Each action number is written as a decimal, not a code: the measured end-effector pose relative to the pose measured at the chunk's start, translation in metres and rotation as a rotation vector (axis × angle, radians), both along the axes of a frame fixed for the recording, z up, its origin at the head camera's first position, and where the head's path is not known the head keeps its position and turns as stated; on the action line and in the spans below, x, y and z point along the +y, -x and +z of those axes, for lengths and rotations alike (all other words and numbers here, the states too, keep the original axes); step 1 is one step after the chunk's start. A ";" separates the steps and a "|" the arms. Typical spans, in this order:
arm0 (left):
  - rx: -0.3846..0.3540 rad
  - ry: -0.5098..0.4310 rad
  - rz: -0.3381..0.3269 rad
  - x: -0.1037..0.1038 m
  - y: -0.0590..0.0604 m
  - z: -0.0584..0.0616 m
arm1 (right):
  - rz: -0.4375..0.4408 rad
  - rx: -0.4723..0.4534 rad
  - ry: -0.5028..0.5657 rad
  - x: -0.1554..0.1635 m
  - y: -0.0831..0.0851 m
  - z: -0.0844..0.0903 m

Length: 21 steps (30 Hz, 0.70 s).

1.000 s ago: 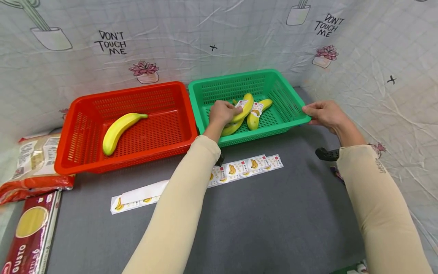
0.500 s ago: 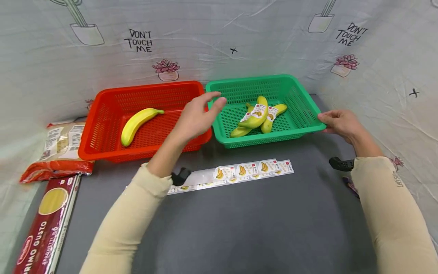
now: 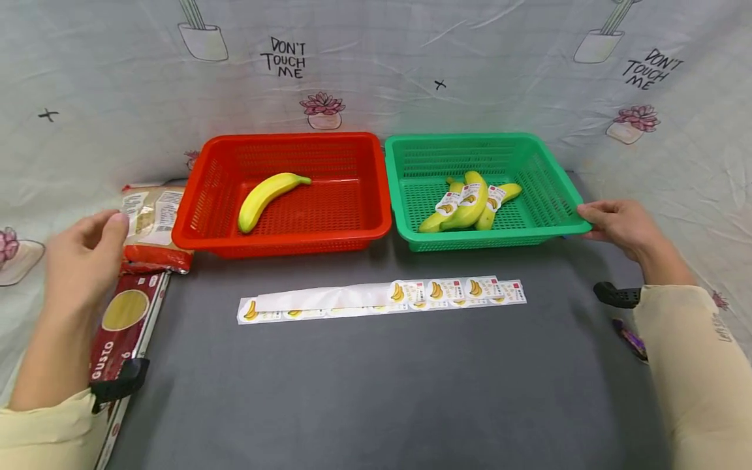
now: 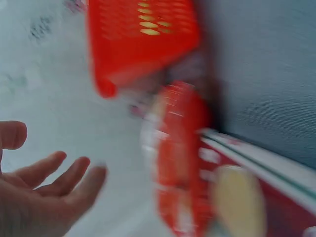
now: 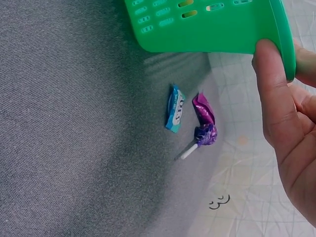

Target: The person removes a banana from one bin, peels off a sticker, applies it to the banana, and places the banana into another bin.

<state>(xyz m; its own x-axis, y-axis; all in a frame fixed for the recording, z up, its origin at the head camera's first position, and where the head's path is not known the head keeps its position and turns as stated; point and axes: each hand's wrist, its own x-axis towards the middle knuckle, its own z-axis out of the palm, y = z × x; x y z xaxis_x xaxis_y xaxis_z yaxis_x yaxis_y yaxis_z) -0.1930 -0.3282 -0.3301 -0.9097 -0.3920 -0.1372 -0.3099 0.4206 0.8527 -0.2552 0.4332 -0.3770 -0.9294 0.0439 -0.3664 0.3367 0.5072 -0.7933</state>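
At our far left, the left hand (image 3: 82,261) hovers with fingers spread and relaxed, holding nothing; just beyond its fingertips lies a pasta bag (image 3: 154,225), and beneath it a spaghetti box (image 3: 120,320). To that hand's right we see the red basket (image 3: 282,243) with one banana (image 3: 267,196). Our right hand (image 3: 617,222) grips the rim of the green basket (image 3: 540,235), thumb pressed on its outer wall; three labelled bananas (image 3: 467,209) lie inside, left of this hand. Between both hands a sticker strip (image 3: 382,299) rests on the table (image 3: 376,391). Below the right hand lie a lollipop (image 5: 203,123) and a blue candy (image 5: 174,107).
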 end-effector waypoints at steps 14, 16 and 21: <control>0.146 -0.905 0.001 0.001 0.009 -0.032 | -0.048 0.011 0.064 -0.002 -0.002 -0.002; 0.146 -0.905 0.020 0.002 0.010 -0.032 | -0.049 0.015 0.063 -0.002 -0.002 -0.003; 0.144 -0.889 0.034 0.004 0.012 -0.035 | -0.046 0.016 0.054 -0.002 -0.002 -0.002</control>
